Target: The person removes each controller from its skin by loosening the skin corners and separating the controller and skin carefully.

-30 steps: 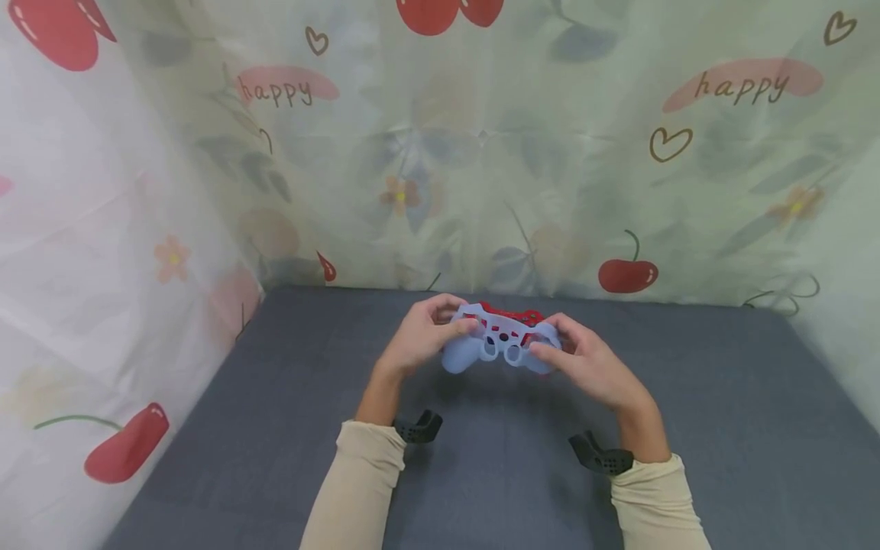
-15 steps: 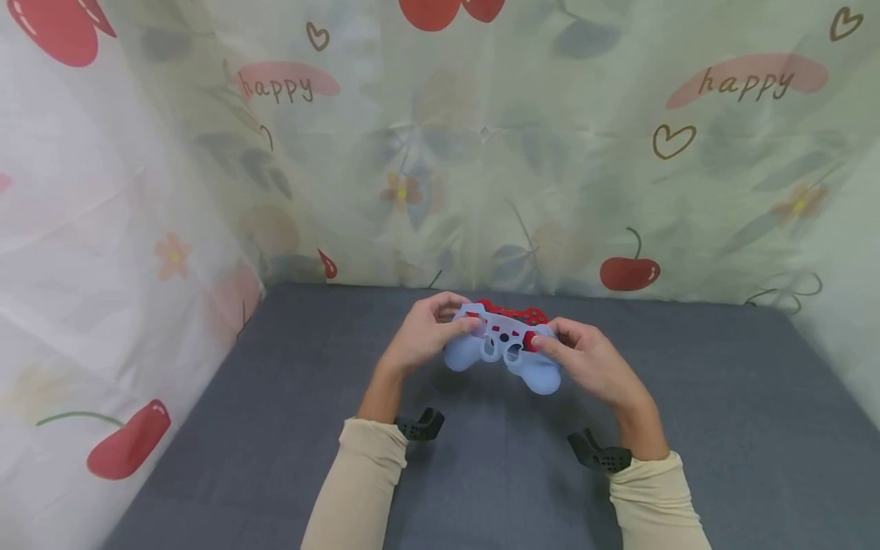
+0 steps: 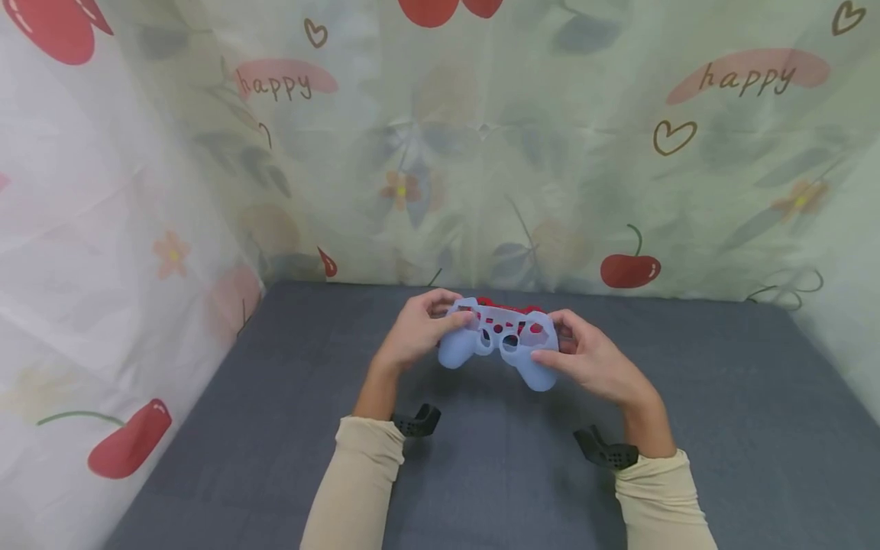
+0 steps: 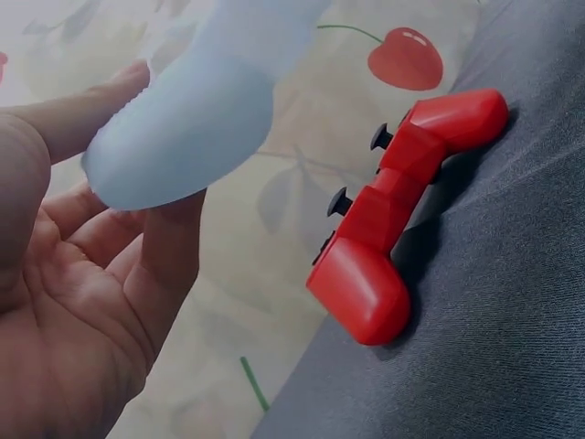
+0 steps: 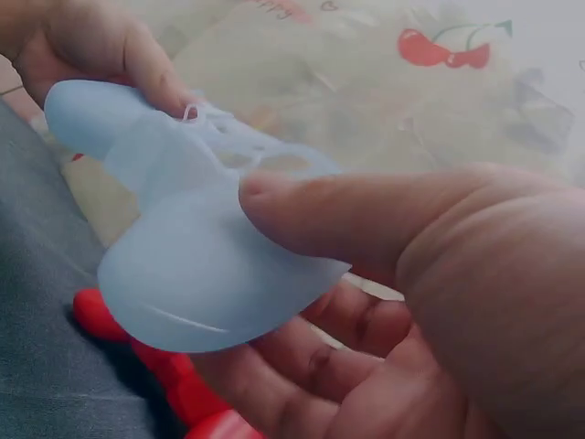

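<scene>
Both hands hold a translucent pale blue silicone controller cover above the table. My left hand pinches its left end, thumb on the front face and fingers behind. On the right end, my right hand does the same, its thumb lying beside a round opening, as the right wrist view shows on the cover. Behind and below the cover lies a red game controller with black thumbsticks, untouched on the cloth. In the head view only the top edge and bits of it show through the cover's holes.
A dark grey cloth covers the tabletop. Patterned curtains with cherries and flowers hang at the back and the left side. Each wrist bears a black mount.
The cover's right handle has swung down and outward, and its front now faces the head camera more squarely. The right thumb has slid lower on it. The left hand keeps its hold.
</scene>
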